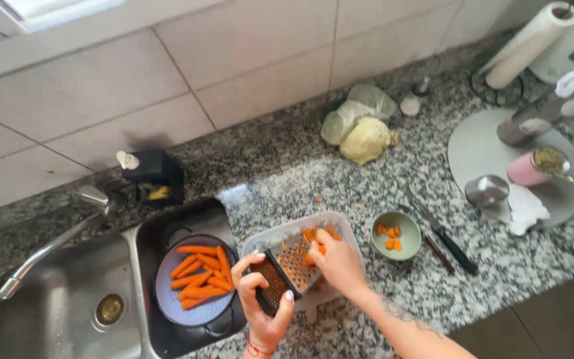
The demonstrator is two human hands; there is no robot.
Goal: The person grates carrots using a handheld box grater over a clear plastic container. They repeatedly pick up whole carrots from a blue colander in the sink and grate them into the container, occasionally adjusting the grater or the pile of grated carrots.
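Observation:
My left hand grips the black handle end of a metal box grater, which lies tilted over a clear plastic container on the granite counter. My right hand presses a piece of carrot against the grater's face. Orange gratings show inside the container near its far edge. Left of my hands, a blue colander holds several peeled carrots and sits in the sink's small side basin.
A small green bowl with carrot bits stands right of the container, a black-handled knife beside it. A cabbage lies by the tiled wall. A grey round tray with cups, the sink and tap are nearby.

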